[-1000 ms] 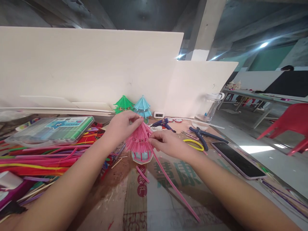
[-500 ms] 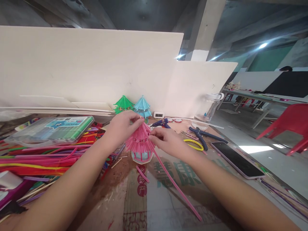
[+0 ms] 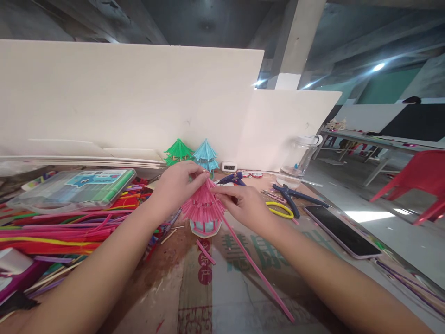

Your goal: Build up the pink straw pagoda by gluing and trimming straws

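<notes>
Person's left hand (image 3: 177, 183): grip pinched on the peak of a pink pagoda (image 3: 201, 209), mid tabletop (image 3: 162, 262). Right hand (image 3: 243, 204): grip pinching a long pink straw (image 3: 257, 271) against the roof's right side. The straw slants down-right over cardboard (image 3: 229, 297) w/ green & red Chinese print, not clearly readable. Phone (image 3: 342, 230) & pliers (image 3: 294, 195) lie right. Green pagoda (image 3: 178, 150) & blue pagoda (image 3: 206, 153) stand behind. Box (image 3: 74, 185) at left, label illegible.

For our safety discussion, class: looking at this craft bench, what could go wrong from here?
The left hand pinches the pink pavilion at its tip only; pressure from the right hand might tip or crush it.
The long pink stem runs beneath the right forearm and could snag on it.
</notes>
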